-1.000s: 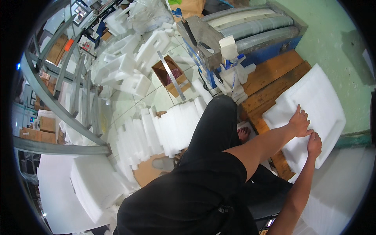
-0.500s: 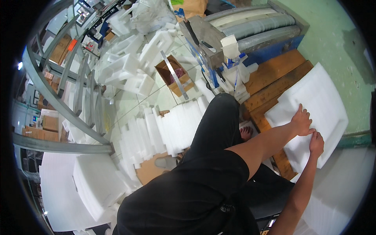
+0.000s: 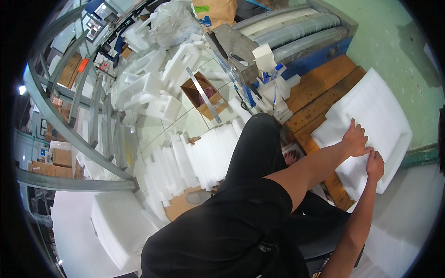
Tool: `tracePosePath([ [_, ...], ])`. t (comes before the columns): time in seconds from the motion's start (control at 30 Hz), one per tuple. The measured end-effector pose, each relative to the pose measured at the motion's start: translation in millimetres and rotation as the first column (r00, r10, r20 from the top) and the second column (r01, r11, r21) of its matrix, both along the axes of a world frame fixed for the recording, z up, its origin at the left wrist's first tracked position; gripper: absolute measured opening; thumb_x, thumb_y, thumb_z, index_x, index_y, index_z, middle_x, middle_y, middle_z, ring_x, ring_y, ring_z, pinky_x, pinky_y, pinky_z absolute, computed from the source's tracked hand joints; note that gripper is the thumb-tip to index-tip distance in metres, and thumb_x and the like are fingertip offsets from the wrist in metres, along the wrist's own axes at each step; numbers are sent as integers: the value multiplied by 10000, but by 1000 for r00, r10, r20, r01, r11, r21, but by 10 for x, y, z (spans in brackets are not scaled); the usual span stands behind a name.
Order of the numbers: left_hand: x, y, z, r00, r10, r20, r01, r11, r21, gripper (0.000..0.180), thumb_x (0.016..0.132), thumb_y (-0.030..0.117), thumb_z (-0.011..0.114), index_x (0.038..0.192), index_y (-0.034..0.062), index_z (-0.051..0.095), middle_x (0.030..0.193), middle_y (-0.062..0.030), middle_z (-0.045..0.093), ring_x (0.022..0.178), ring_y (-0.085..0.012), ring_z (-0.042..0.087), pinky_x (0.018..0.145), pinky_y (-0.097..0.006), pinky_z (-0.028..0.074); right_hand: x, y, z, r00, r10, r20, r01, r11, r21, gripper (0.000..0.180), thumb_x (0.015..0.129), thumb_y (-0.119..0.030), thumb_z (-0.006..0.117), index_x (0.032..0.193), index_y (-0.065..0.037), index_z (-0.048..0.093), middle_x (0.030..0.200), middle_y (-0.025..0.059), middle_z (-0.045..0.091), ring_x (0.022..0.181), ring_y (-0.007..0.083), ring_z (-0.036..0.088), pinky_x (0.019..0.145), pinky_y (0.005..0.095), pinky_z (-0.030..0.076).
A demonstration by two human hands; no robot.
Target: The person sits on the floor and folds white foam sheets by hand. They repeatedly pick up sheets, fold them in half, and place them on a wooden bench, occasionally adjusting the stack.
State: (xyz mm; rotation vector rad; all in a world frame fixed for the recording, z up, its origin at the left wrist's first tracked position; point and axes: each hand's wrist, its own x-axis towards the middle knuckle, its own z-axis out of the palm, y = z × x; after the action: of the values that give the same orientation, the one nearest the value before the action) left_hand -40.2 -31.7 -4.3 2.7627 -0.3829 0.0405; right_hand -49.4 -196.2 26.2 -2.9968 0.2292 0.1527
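Left hand (image 3: 355, 141): laid on foam (image 3: 371, 104), fingers spread
Right hand (image 3: 375, 166): placed against left, fingers curled; anything pinched cannot be told
Planks (image 3: 322, 85): partly covered by foam

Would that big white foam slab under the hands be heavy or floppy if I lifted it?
The white foam slab is probably light for its size, because it looks like packing foam. It may bend a little rather than flop, since its edges look thick. It seems unlikely to roll, as it lies broad side down over wooden boards.
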Motion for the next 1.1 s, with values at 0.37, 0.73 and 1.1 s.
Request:
tracePosePath([
  [0.37,-12,-4,-7,1000,8,3,-9,1000,6,685,999,669,381,1261,140,727,1293,-162,656,1285,-358,543,1182,-662,185,18,-30,-63,1000,-1,26,1,1000,4,559,1023,-556,406,1262,-153,711,1237,158,714,1161,392,659,965,526,517],
  [0.73,-19,-9,-56,999,21,35,-20,1000,-24,684,986,666,403,1292,139,714,1294,-163,659,1288,-360,545,1180,-667,191,62,-80,-169,1000,17,16,-16,1000,-19,571,1027,-576,403,1271,-152,697,1275,160,694,1186,398,646,980,538,510],
  [1.1,23,-7,10,1000,8,-20,-8,1000,-2,699,991,674,383,1288,135,715,1270,-153,666,1279,-345,547,1189,-661,188,80,-92,-128,999,12,40,-12,1000,-2,578,1024,-591,394,1224,-148,707,1237,158,709,1152,405,656,949,535,516],
])
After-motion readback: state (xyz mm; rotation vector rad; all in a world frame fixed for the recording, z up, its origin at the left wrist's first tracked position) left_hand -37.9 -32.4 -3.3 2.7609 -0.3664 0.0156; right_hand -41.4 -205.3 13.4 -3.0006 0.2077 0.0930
